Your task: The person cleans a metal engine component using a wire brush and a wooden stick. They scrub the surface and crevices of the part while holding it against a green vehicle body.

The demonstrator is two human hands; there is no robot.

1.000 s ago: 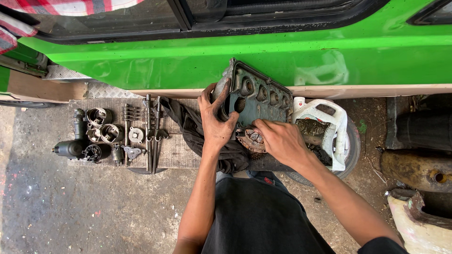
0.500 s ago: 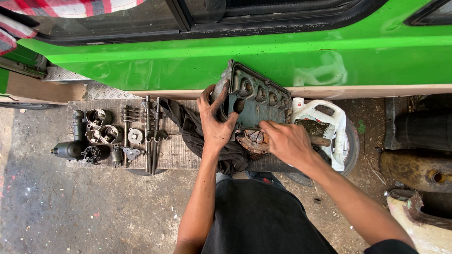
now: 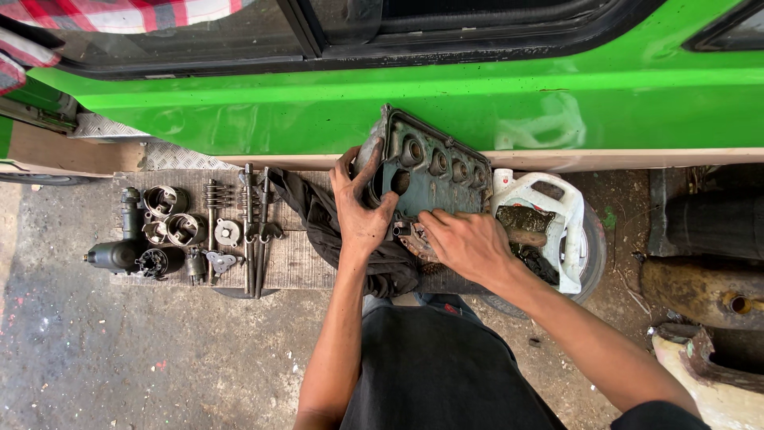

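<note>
A grimy dark metal engine cover with several round holes stands tilted against the green vehicle side. My left hand grips its left edge, thumb on the face. My right hand is closed at the cover's lower edge, fingers curled on a small rusty part there; what it holds is hidden. A dark rag lies under my left wrist.
Pistons, springs, rods and a dark cylinder part lie on a wooden board to the left. A cut white plastic jug with dirty contents sits right. Rusty metal parts lie at the far right. Green vehicle body is above.
My right hand has shifted slightly left along the cover's lower edge. My left hand and the cover have stayed put.
</note>
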